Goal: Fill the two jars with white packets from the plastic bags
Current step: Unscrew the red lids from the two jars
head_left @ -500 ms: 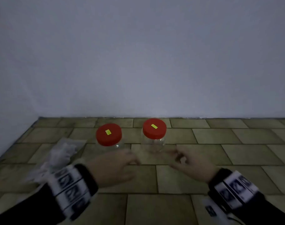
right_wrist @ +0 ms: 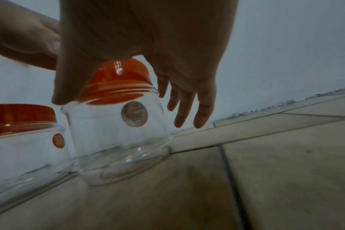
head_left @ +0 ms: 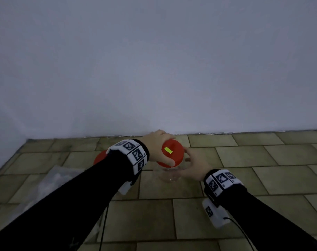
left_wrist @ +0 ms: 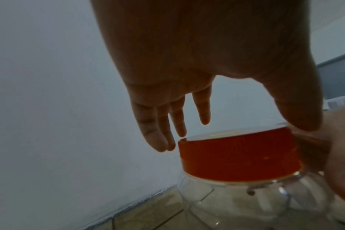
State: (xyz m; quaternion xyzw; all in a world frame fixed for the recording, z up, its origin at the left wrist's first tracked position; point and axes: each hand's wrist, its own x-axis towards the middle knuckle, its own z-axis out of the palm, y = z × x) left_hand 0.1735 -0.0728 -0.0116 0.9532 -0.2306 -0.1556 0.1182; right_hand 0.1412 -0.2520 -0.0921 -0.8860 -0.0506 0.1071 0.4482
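Observation:
Two clear jars with red lids stand near the wall. My left hand [head_left: 171, 149] reaches across to the right jar [head_left: 169, 176] and grips its lid [head_left: 177, 156], thumb on the near edge, fingers over the far edge. In the left wrist view that hand [left_wrist: 236, 130] spans the lid [left_wrist: 238, 158]. My right hand [head_left: 181, 163] holds the same jar from the right. Its thumb presses the jar's shoulder and its fingers reach round the far side [right_wrist: 126, 109]. The left jar [head_left: 99, 157] is half hidden behind my left wrist and shows beside the right jar [right_wrist: 24, 140]. Both jars look empty.
A crumpled clear plastic bag [head_left: 58, 180] with white packets lies on the tiled surface [head_left: 244, 178] at the left, partly under my left forearm. A plain wall [head_left: 154, 69] rises just behind the jars.
Both hands have moved forward from in front of the jars onto the right jar. My left arm now crosses over the left jar, and its hand has closed on the right lid.

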